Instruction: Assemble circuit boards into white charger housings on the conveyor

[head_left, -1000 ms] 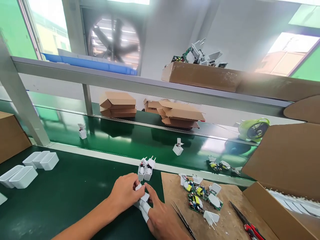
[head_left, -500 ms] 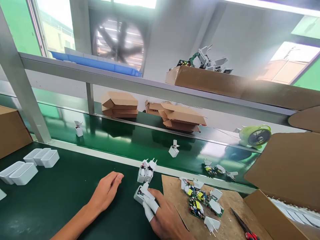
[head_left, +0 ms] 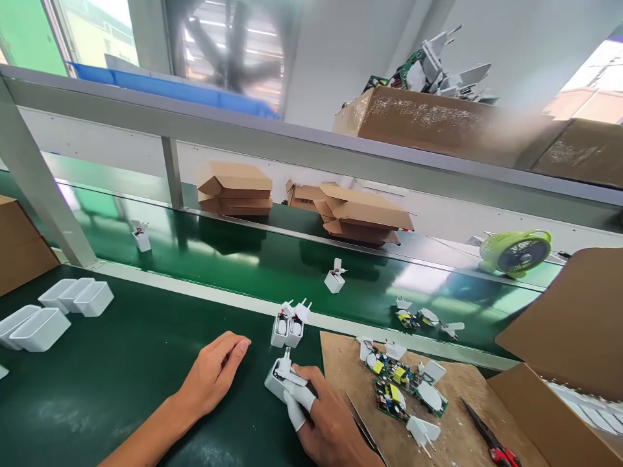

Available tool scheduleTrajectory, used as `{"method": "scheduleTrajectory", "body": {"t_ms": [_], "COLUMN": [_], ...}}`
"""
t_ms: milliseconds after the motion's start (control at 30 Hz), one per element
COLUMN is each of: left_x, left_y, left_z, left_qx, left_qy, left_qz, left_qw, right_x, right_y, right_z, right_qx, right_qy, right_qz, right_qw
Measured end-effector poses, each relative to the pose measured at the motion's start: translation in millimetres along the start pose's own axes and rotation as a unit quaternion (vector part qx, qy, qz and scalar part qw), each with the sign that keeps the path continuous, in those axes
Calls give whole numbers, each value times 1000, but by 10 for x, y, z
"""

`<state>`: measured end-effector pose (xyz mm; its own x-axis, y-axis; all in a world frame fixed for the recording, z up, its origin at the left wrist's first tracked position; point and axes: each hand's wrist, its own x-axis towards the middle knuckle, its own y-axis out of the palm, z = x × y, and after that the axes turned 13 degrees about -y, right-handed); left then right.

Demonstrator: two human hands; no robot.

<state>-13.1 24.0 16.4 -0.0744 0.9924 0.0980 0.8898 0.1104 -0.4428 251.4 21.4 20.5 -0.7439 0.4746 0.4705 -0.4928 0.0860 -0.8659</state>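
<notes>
My right hand [head_left: 324, 412], with white finger covers on some fingers, grips a white adapter housing [head_left: 276, 381] on the green table; a pronged plug cap [head_left: 285, 366] sits at its top. My left hand [head_left: 214, 370] rests to the left of it, fingers curled in and nothing visible in them. Just behind the held piece stand two white adapter housings [head_left: 287, 329] with parts and plug caps sticking out. Dark tweezers [head_left: 363, 425] show beside my right hand; whether it holds them is hidden.
Circuit boards with plug caps [head_left: 389, 389] and red-handled scissors [head_left: 491, 434] lie on a brown board [head_left: 455, 389]. Empty white housings [head_left: 41, 329] stand at left. A conveyor belt [head_left: 263, 269] carries more adapters behind. An open carton [head_left: 540, 415] is at right, a shelf rail [head_left: 292, 139] above.
The plug cap in my right hand has turned, its prongs now pointing up and away at the housing's far end. My left hand has hardly moved. The camera view has shifted slightly.
</notes>
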Motion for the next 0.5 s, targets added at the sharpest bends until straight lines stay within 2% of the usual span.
{"method": "scheduleTrajectory", "body": {"t_ms": [67,167,267,333,367,400,433,500], "left_x": [-7,-17,-65,-131,-171,-211,-250,-312], "left_y": [-19,-28,24,99,146,196,246,334], "left_z": [7,9,4,-9,-21,-38,-60,-115], "left_qx": [-4,-19,-24,-14,-6,1,2,-15], "left_qy": [-6,-3,70,142,174,202,222,243], "left_qz": [-8,-20,1,37,52,63,62,42], "left_qw": [1000,1000,997,989,983,977,973,969], "right_x": [17,5,-7,10,27,46,66,105], "right_y": [-30,4,55,72,79,90,104,140], "right_z": [16,17,37,92,135,185,239,346], "right_qx": [13,43,85,158,222,299,383,534], "right_qy": [12,25,51,99,140,191,246,336], "right_qz": [-31,-1,17,-23,-53,-87,-120,-170], "right_qw": [999,999,995,982,964,931,882,757]}}
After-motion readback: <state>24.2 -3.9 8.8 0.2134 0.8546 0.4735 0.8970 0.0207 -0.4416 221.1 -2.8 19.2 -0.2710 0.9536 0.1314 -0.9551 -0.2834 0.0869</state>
